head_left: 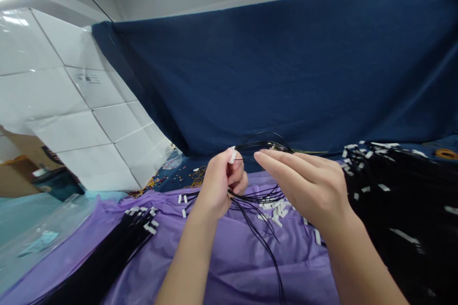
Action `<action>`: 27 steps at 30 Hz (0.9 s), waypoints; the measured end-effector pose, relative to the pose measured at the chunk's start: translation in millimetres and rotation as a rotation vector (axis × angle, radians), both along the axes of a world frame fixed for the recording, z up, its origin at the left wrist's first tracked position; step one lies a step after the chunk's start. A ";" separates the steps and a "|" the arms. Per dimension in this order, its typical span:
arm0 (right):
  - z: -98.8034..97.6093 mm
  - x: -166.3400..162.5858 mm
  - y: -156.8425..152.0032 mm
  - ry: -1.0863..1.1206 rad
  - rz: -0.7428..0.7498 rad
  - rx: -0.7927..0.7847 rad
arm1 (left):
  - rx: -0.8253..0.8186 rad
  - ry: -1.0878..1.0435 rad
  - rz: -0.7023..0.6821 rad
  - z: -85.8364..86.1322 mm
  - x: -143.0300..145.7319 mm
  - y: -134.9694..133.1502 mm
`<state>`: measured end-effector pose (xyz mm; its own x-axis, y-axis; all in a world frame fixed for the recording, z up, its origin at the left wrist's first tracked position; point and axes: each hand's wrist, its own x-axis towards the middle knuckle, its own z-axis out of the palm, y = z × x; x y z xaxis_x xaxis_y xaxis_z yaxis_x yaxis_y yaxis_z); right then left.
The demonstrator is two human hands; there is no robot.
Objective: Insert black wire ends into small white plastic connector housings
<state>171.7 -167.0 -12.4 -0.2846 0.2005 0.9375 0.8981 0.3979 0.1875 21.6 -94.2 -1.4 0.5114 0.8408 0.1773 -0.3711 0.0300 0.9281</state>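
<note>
My left hand (227, 183) is closed around a bunch of thin black cords (255, 198), whose loose ends hang down over the purple cloth. A small white plastic piece (233, 155) stands out between its thumb and forefinger. To its right is my right hand (311, 183), with thumb and fingers long and pressed together at the tips. A thin black cord runs from the white piece to those fingertips, where it seems to be pinched. More black cords loop behind both hands. Loose white pieces (277, 212) lie on the cloth below the right hand.
Purple cloth (236, 267) covers the work surface. Black cord bundles with white ends lie at the left (107, 248) and in a large heap at the right (404, 209). Wrapped white boxes (86, 90) are stacked at left. A dark blue curtain (279, 76) hangs behind.
</note>
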 end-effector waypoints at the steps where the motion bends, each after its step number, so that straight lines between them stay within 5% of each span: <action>1: -0.1 0.1 0.1 -0.008 0.000 0.000 | 0.000 0.004 -0.001 0.0 0.0 0.1; 10: -2.1 -4.5 3.7 0.245 0.109 -0.228 | 0.111 0.023 0.076 -3.4 0.4 2.5; 27: -0.2 -13.1 0.7 0.420 0.010 -0.292 | 0.214 -0.033 0.094 -12.6 8.3 -2.3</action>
<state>158.5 -166.3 -12.6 0.1016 0.4705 0.8765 0.8677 0.3891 -0.3094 30.0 -96.4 -14.1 0.4233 0.8262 0.3718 -0.3931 -0.2023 0.8970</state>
